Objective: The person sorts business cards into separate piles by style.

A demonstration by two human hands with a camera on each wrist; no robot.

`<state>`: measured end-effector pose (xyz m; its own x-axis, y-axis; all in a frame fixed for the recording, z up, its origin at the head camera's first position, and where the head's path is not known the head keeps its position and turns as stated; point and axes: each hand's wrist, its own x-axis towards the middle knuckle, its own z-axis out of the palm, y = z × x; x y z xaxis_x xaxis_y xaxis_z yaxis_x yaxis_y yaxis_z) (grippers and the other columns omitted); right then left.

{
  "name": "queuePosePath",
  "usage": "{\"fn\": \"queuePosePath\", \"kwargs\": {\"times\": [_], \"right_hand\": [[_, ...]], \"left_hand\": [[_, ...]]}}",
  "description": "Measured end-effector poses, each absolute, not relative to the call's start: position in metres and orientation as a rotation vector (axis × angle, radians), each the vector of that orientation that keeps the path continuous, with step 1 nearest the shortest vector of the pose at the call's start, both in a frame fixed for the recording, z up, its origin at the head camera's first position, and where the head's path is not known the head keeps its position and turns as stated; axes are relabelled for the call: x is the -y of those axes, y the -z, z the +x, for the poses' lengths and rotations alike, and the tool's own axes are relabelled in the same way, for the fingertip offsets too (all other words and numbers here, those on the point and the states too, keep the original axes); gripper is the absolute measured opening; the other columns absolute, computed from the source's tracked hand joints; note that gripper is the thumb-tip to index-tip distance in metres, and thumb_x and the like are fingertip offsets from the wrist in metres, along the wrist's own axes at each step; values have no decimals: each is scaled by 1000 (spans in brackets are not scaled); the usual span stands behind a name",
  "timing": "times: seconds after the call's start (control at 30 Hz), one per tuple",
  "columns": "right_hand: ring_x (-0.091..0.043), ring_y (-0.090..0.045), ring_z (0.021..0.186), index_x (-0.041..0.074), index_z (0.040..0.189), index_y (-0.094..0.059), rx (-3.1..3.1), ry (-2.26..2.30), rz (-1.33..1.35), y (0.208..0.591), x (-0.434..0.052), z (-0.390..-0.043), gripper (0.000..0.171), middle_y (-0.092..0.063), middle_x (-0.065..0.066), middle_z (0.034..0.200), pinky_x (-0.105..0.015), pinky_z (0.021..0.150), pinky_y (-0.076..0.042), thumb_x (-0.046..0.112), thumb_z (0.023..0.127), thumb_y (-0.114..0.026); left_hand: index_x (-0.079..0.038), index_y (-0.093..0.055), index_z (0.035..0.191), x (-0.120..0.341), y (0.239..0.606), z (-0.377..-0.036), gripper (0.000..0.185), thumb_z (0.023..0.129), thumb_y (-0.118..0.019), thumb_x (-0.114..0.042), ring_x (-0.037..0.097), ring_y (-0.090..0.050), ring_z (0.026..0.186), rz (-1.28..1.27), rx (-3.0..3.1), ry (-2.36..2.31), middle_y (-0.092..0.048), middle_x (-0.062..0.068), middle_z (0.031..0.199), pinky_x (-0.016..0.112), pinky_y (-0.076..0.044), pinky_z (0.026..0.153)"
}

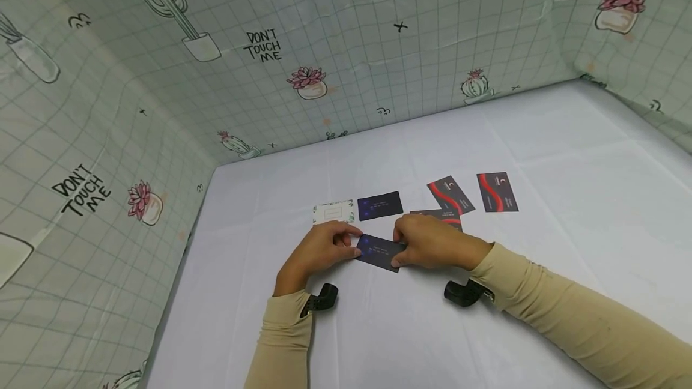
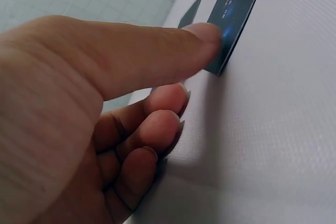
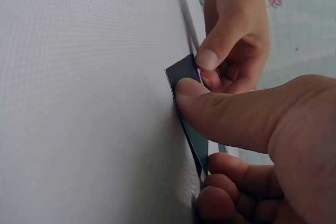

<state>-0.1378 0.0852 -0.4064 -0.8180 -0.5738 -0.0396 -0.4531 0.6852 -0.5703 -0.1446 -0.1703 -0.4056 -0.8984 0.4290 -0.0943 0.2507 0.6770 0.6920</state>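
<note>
Closest to my head camera are two beige sleeves (image 1: 562,311), each with a black wrist camera mount (image 1: 322,296) strapped near the cuff. Past them, both hands meet on one dark blue card (image 1: 380,252) lying near the middle of the white table (image 1: 567,155). My left hand (image 1: 319,250) pinches the card's left end, and my right hand (image 1: 429,242) pinches its right end.

From the left wrist I see what the head view hides: the thumb (image 2: 157,51) presses flat on the card's top face while the other fingers (image 2: 157,124) curl against the cloth beside it. From the right wrist the card (image 3: 189,108) appears edge-on, its near edge slightly lifted off the cloth, with my right thumb (image 3: 220,111) on top and curled fingers beneath it; the left hand (image 3: 231,40) shows beyond.

I count six cards in all. Behind the held one lie a white card (image 1: 333,212), a second dark blue card (image 1: 380,205), and three black-and-red cards: one (image 1: 440,216) partly hidden by my right hand, one tilted (image 1: 450,195), and one (image 1: 497,192) farthest right.

Cactus-print sheets (image 1: 162,77) wall the table on three sides.
</note>
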Motion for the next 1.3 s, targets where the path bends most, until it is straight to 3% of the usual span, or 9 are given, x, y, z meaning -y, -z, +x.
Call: {"fn": "queuePosePath", "kwargs": {"times": [0.47,1.0,1.3], "right_hand": [[-12,-49,71,14,88,-60,-2684,848,-838,409,-87,-139,35,-54,6,78,-32,65,-42,30,76,-88],[-10,-52,71,12,101,-55,-2665,967,-826,411,-90,-139,37,-57,7,79,-32,68,-44,26,82,-83],[-10,-53,67,9,103,-61,-2634,1150,-810,415,-89,-144,26,-58,7,75,-31,65,-45,16,85,-79]], "left_hand": [[-15,-70,122,171,406,-146,42,82,-81,-12,12,-52,70,537,-2636,-1037,-60,-3,84,27,-42,65],[-14,-68,123,172,408,-145,36,88,-76,-12,13,-55,70,560,-2664,-1084,-61,-4,83,28,-44,65],[-13,-69,120,173,408,-146,31,89,-74,-9,13,-60,75,530,-2670,-1161,-65,-4,85,31,-48,71]]}}
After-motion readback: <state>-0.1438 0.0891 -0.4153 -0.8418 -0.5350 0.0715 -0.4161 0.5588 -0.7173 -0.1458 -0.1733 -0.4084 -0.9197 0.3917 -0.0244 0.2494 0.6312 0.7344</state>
